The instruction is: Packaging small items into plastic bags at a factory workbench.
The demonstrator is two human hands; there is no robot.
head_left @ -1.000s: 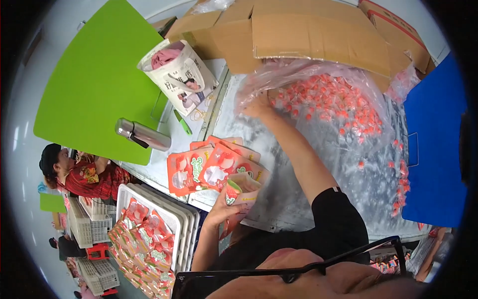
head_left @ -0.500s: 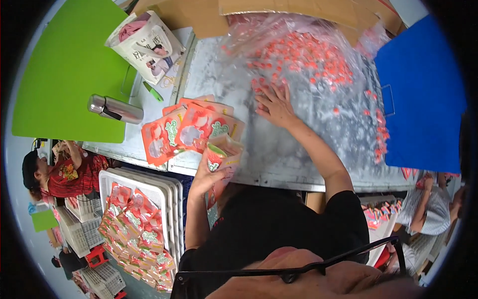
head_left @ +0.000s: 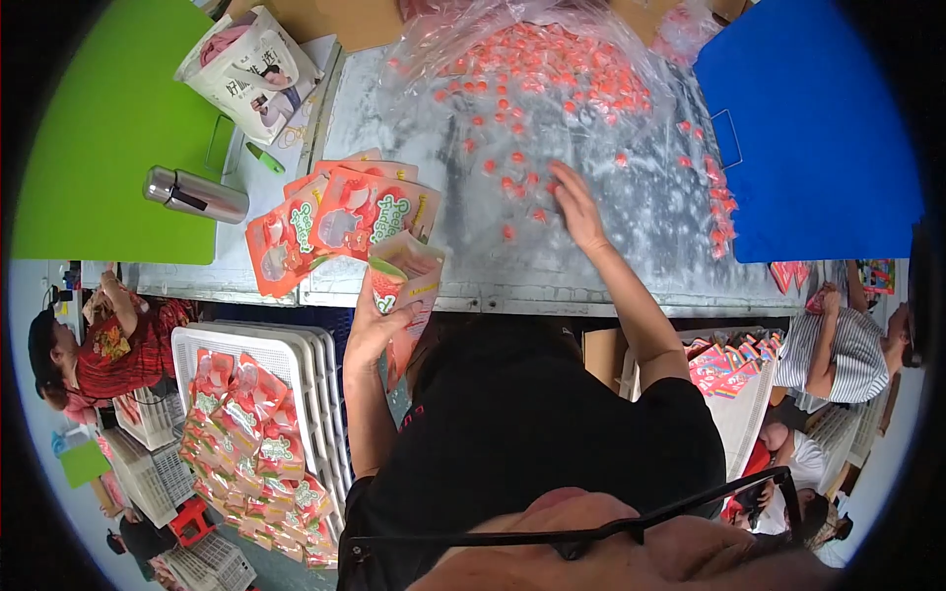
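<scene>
My left hand (head_left: pixel 371 330) grips an upright pouch (head_left: pixel 422 281), red and tan with a green-edged print, at the table's near edge; its top looks parted. Just left of it several flat pouches of the same kind (head_left: pixel 350 212) lie fanned out and overlapping. My right hand (head_left: pixel 579 207) is over the metal table with fingers stretched, holding nothing that I can see. Small red wrapped candies (head_left: pixel 517 184) lie scattered to its left. Farther back, a big heap of these candies (head_left: pixel 562 64) spills from a clear plastic bag (head_left: pixel 419 69).
A steel flask (head_left: pixel 197 193), a green knife (head_left: pixel 263 158) and a white carrier bag (head_left: pixel 258 74) stand or lie at left. Green (head_left: pixel 108 148) and blue (head_left: pixel 808 138) panels flank the table. A white tray (head_left: pixel 305 360) holds filled pouches. Co-workers sit on both sides.
My right hand has moved right and nearer, off the candies it was touching, which now lie spread out. My left hand keeps the pouch. The whole view has shifted slightly.
</scene>
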